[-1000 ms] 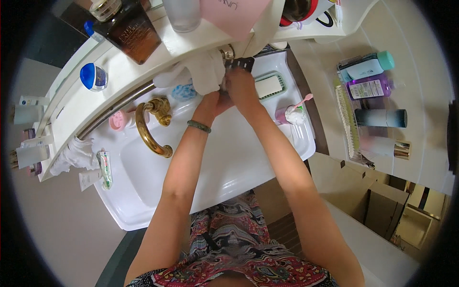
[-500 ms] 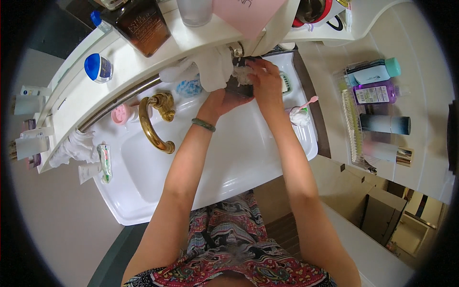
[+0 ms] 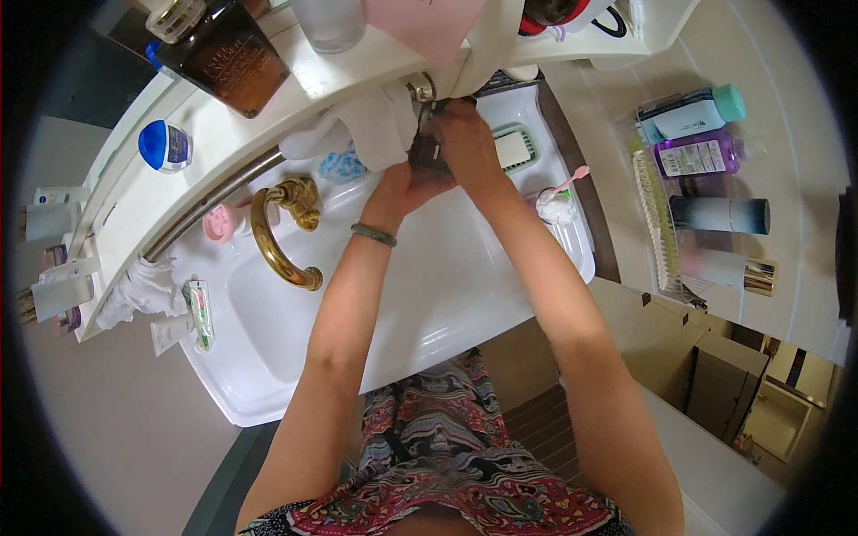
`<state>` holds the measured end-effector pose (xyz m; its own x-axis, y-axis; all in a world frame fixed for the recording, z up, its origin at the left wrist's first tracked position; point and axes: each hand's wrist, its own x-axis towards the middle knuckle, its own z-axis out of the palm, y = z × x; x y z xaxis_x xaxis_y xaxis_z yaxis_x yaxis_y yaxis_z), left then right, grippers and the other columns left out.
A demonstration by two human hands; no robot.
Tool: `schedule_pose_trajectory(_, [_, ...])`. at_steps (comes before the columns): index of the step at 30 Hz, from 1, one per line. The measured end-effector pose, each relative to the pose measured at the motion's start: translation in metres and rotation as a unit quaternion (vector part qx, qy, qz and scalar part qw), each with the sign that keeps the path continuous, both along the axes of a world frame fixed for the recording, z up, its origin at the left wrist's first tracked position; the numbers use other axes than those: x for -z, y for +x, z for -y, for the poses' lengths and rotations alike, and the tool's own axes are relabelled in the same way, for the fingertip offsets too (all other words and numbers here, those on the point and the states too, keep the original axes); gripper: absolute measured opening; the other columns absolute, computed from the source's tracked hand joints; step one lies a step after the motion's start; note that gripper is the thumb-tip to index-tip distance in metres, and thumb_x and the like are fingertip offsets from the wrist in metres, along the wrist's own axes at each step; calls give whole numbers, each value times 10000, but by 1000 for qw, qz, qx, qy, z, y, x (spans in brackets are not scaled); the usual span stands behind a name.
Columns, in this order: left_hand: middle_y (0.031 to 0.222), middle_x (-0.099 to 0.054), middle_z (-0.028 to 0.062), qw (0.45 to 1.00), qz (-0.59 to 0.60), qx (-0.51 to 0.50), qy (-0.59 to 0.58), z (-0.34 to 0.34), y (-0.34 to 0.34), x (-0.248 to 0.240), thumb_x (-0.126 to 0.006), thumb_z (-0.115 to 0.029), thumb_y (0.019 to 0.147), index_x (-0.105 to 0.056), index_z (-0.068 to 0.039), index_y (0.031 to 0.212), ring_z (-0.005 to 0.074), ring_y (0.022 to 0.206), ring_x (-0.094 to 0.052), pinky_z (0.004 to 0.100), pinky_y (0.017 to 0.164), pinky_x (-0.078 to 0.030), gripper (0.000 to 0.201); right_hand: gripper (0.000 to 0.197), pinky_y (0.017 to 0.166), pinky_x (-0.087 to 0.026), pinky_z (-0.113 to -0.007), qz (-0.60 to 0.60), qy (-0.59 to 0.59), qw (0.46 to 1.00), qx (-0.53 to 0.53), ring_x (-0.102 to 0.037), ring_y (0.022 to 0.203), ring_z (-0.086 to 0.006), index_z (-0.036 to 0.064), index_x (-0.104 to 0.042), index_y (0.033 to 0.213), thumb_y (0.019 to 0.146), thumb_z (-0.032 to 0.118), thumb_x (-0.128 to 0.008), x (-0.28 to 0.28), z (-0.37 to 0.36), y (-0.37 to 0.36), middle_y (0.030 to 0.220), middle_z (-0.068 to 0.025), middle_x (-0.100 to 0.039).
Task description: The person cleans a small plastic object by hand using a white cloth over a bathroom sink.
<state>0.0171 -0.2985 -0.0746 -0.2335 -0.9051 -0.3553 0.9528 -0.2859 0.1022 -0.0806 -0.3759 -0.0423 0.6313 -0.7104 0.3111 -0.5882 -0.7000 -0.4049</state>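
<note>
- Left hand [image 3: 427, 185]: grasping a dark item [image 3: 429, 154] from below, palm under its near end, over the back edge of the white sink [image 3: 438, 295], right of that edge's middle. Green bangle [image 3: 374, 235] at the wrist.
- Right hand [image 3: 469, 141]: laid over the right side of the same item, fingers bent. Fingertips hidden; cannot tell whether it grips or only presses.
- Dark item: near-black, flattish, largely covered by the two hands. Kind uncertain.
- Stage, judged from this view: handling well under way. Item taken up, both hands engaged on it. Not yet set down or let go. How much remains to be done to its surface cannot be read; the fingers hide it.
- Just left of the hands, pale cloth [image 3: 375, 134] hanging below the shelf [image 3: 237, 134]; contact with the left hand not clear. Blue-and-white mottled thing [image 3: 342, 167] beside the cloth.
- Brass tap [image 3: 262, 237] arching over the basin, left of the forearms; no hand on it. No water seen at its spout.
- Near the sink's right edge: green soap dish [image 3: 534, 150] with a white block [image 3: 512, 150] in it; nearer the front right corner, a cup [image 3: 556, 209] with a pink handle [image 3: 576, 176] leaning out. Neither held.
- Sink's left edge: green-and-white tube [image 3: 202, 314], well apart from both hands.
</note>
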Motion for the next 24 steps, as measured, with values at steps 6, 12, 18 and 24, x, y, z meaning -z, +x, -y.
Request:
schedule_pose_trajectory(6, [1278,-449,109,998,53,-26,-17,-8,21,20,-452,-451,904,-397,-101,1286,280,1165,-433,467,964,-380,521,91,679,-490,-378,56,15,997,-52,-571,807,-301,26,-635,748,705,35,-556,5,-28,12,794,-131,-581])
schedule_pose_trajectory(12, [1243,-477,101,1000,-3,-7,-23,5,-5,-10,-437,-447,912,-436,-102,1245,269,1123,-467,443,953,-394,480,65,677,-478,-380,77,-56,995,-9,-564,763,-305,36,-631,735,725,56,-570,0,11,5,780,-125,-587])
schedule_pose_trajectory(18, [1267,-455,106,998,50,-24,11,-2,11,18,-430,-441,916,-439,-93,1243,284,1141,-447,479,958,-379,477,102,672,-468,-388,83,134,981,-116,-562,720,-325,27,-627,764,763,93,-549,1,-20,-1,774,-127,-591])
schedule_pose_trajectory(24, [1239,-490,106,999,-5,-22,-30,-2,2,5,-422,-444,918,-454,-82,1234,293,1096,-481,452,960,-384,481,64,663,-459,-378,-121,8,982,-142,-552,770,-303,29,-632,768,732,66,-594,-31,-17,-22,780,-118,-565])
